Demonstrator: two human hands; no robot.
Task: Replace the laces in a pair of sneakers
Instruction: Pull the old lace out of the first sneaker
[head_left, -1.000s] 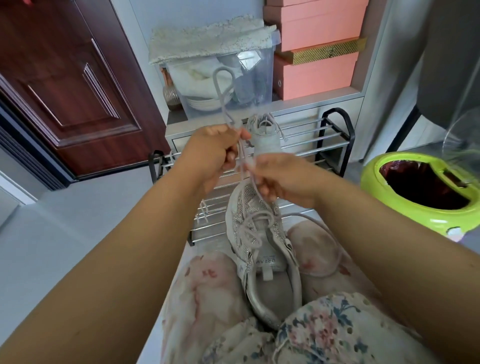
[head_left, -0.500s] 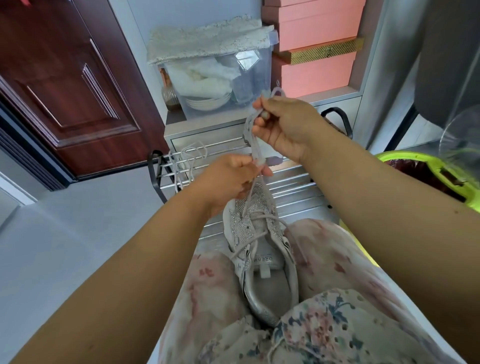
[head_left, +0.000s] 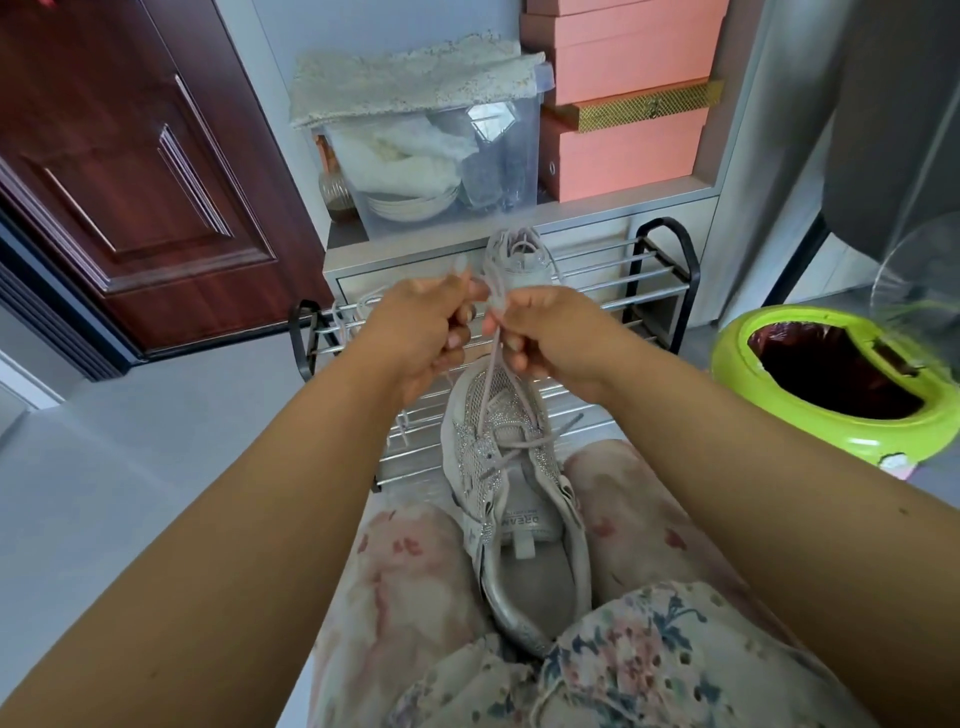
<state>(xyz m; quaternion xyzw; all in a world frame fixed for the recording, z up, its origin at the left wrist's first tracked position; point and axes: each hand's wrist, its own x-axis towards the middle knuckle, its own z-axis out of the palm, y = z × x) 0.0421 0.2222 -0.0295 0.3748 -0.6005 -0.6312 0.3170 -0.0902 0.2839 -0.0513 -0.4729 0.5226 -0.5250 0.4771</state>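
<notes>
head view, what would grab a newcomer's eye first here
First the two hands, left and right, meeting at centre and pinching a pale lace that runs down into the grey sneaker lying between the knees. Next, the lime green bin at right and the stacked pink boxes on the shelf behind.
</notes>
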